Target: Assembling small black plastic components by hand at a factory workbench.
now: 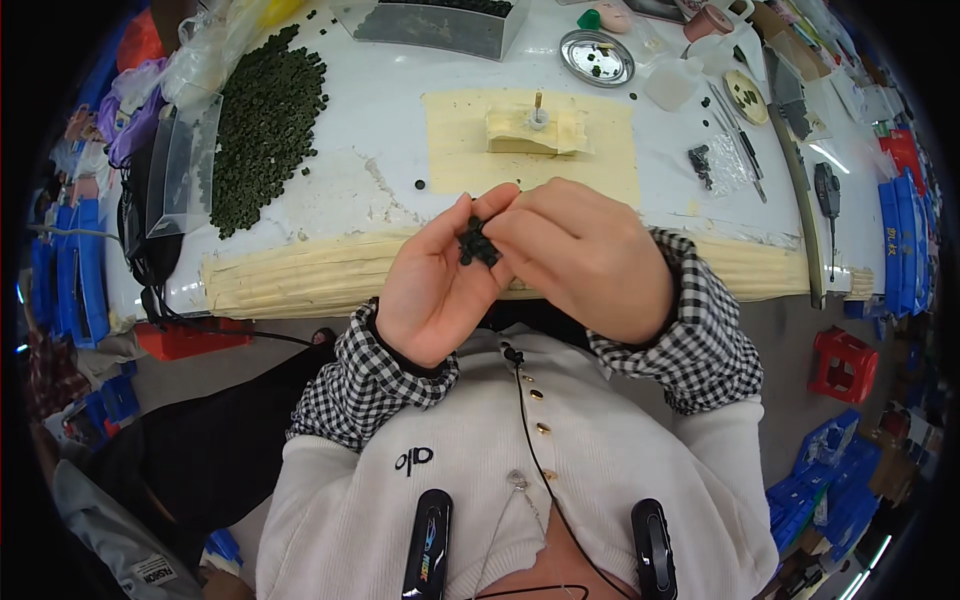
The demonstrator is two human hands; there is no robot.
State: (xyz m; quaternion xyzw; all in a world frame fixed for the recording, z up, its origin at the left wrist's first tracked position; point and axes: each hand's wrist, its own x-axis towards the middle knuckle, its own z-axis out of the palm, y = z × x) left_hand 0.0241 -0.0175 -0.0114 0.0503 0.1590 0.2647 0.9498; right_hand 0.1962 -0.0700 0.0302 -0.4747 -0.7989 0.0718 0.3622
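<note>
My left hand (428, 285) is turned palm up and cupped near the table's front edge, holding a small heap of dark green-black pieces (477, 246) by its fingers. Over it, my right hand (585, 248) is closed in a pinch, its fingertips touching the heap; whatever sits between them is hidden. Just beyond both hands stands a tape-covered block (535, 132) with a white round holder and a thin upright brass-coloured pin (538, 102) on top. One loose dark piece (420, 185) lies on the table to the left of my hands.
A large pile of similar dark pieces (268, 130) spreads at the left, beside a clear plastic bin (183, 165). Farther back are another clear bin (440, 35) and a round metal dish (597, 58). Tweezers (740, 140) and a small bag (728, 165) lie at right.
</note>
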